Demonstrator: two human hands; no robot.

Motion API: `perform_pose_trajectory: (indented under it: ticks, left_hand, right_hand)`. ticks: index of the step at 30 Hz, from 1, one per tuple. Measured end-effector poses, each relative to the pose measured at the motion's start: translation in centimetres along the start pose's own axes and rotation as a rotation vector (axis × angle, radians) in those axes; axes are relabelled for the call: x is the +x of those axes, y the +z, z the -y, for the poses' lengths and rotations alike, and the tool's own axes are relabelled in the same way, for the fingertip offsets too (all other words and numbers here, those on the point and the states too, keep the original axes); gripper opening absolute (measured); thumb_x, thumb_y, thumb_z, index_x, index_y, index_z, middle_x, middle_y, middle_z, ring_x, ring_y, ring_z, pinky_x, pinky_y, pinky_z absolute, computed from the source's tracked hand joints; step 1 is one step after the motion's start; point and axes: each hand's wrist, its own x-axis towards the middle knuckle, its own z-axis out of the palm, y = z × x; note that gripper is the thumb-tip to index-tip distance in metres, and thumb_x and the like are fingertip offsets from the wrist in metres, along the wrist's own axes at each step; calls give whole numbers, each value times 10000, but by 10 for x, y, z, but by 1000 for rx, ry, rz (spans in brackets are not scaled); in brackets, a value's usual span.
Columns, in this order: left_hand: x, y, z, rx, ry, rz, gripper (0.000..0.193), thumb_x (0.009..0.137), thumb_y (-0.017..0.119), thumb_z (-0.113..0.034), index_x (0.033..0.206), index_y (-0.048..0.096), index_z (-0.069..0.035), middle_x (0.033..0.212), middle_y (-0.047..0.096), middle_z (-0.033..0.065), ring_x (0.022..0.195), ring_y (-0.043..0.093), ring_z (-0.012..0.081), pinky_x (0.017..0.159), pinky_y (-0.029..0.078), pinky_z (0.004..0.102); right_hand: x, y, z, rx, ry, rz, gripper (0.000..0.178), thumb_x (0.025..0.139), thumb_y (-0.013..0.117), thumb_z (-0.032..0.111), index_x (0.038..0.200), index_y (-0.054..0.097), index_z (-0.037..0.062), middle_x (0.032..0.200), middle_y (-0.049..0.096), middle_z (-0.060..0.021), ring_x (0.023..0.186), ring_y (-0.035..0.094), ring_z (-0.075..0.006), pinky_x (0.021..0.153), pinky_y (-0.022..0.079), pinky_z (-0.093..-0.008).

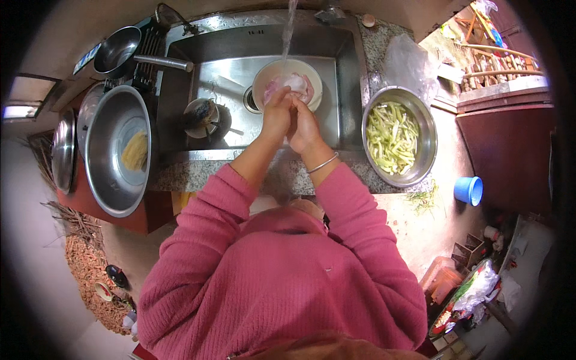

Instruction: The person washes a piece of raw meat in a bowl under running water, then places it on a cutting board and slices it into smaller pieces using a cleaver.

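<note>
Pale pink meat [307, 91] lies in a cream bowl [258, 84] on the floor of the steel sink [240, 69]. The left hand [278, 115] and right hand [303, 129] meet over the bowl's near rim; their fingers are bent and close together, the left ones reaching onto the meat, but whether either hand grips a piece I cannot tell.

A stream of water [290, 30] comes down at the bowl's far side. Left of the bowl, past the drain [249, 99], a small round vessel [195, 131] with a dark object on it takes up the sink's left part.

Beside the sink to the right, a steel bowl [428, 144] holds sliced green vegetables [391, 135]; to the left stands a steel basin [105, 150] with a yellow lump inside. Beyond that, a saucepan [117, 51] juts its handle over the sink's left edge. A clear plastic bag [408, 63] lies behind the vegetables, and a blue bucket [468, 191] is on the floor farther right.
</note>
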Motion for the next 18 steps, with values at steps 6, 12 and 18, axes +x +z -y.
perform_pose_trajectory:
  ticks: [6,12,18]
  left_hand:
    - [3,-10,25,421,-3,178,324,823,403,-218,1064,492,-21,876,544,101,814,506,171,695,400,259]
    - [32,-42,31,870,62,121,433,805,465,-316,1055,481,37,1028,531,156,964,492,227,822,357,280]
    - [74,-62,39,1266,234,172,596,730,540,-400,1130,403,21,1071,486,218,1002,469,327,828,375,339]
  right_hand:
    - [-37,-13,28,-353,-84,-54,274,777,479,229,1015,503,96,955,511,-1,903,458,-117,728,344,-249]
    - [-78,-26,69,-457,-236,-54,345,768,448,162,1093,459,45,1052,488,-28,978,440,-140,796,330,-296]
    - [-91,-46,73,-520,-279,-25,393,789,407,146,1159,378,16,1125,459,-95,1028,434,-185,824,339,-299]
